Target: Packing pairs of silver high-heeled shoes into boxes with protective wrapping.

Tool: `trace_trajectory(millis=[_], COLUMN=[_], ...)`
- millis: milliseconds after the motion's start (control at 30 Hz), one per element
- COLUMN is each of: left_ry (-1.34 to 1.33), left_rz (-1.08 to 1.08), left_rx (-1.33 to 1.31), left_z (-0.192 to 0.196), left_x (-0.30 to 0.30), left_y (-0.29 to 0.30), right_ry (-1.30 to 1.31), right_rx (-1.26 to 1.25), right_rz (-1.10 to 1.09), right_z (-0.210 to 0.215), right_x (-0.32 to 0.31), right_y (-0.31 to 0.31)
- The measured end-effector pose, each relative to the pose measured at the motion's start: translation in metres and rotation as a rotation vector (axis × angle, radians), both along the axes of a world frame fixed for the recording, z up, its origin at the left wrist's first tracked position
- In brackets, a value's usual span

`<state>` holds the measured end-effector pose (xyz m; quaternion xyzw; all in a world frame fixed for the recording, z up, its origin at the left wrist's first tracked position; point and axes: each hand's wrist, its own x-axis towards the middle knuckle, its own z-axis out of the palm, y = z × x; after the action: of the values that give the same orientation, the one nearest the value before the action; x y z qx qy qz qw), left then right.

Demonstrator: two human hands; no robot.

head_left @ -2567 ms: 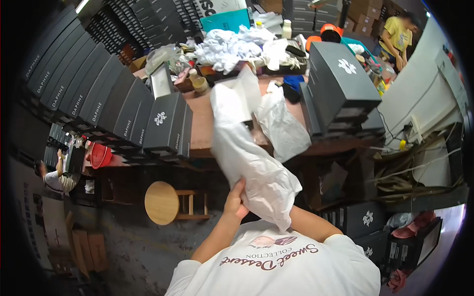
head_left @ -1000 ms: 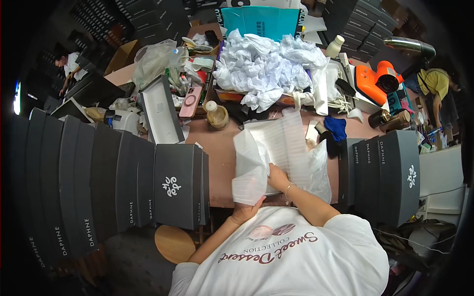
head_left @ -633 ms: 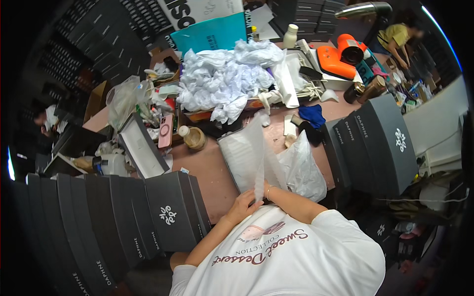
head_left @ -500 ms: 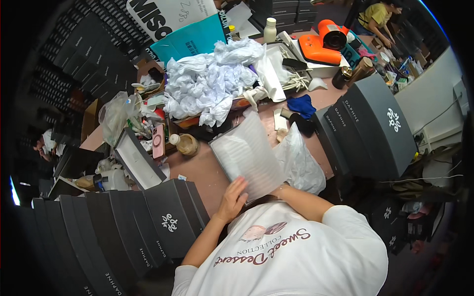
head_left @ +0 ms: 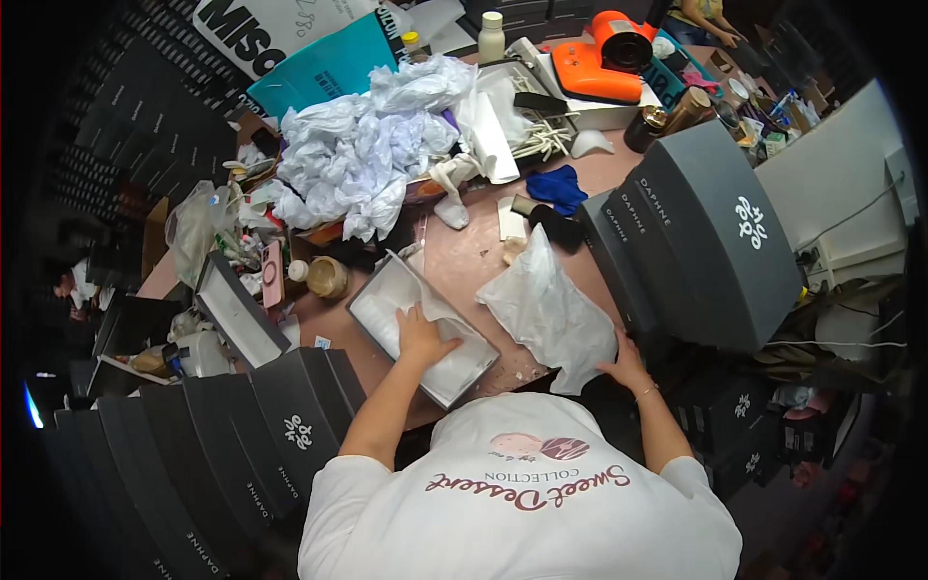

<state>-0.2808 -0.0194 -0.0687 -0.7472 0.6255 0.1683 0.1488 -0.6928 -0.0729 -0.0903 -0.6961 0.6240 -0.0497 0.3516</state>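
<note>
An open grey shoe box [head_left: 372, 302] lies at a slant on the table in front of me, lined with crumpled white tissue paper [head_left: 454, 333]. My left hand [head_left: 420, 340] rests over the paper inside it, fingers spread. What lies beneath the paper is hidden. To the right of the box spreads a thin, translucent white plastic bag [head_left: 541, 304]. At its lower right edge my right hand [head_left: 628, 367] has thumb and fingers around the plastic, its fingertips partly covered.
Tall stacks of grey shoe boxes stand to the left [head_left: 290, 425] and right [head_left: 696, 242]. Farther back are a heap of crumpled white paper [head_left: 377, 145], an orange heat tool [head_left: 604, 68], a blue cloth [head_left: 557, 189] and a bottle [head_left: 327, 277]. A box lid [head_left: 246, 314] leans at left.
The white sheet that stood up over the box is down, showing the paper-lined inside. My left hand has moved onto the paper; my right hand has gone rightward to the plastic bag.
</note>
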Motion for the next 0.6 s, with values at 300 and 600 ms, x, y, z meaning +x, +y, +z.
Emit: trace_trajectory(millis=[300, 600], left_ry=[0.629, 1.993], left_rz=[0.081, 1.282], left_rx=[-0.402, -0.222], left_z=[0.033, 0.059], left_x=[0.008, -0.069], left_y=[0.033, 0.048], right_ry=[-0.282, -1.018], right_rx=[-0.068, 0.293], right_rz=[0.151, 0.326], right_z=[0.026, 0.193], right_x=[0.025, 0.214], right_y=[-0.012, -0.060])
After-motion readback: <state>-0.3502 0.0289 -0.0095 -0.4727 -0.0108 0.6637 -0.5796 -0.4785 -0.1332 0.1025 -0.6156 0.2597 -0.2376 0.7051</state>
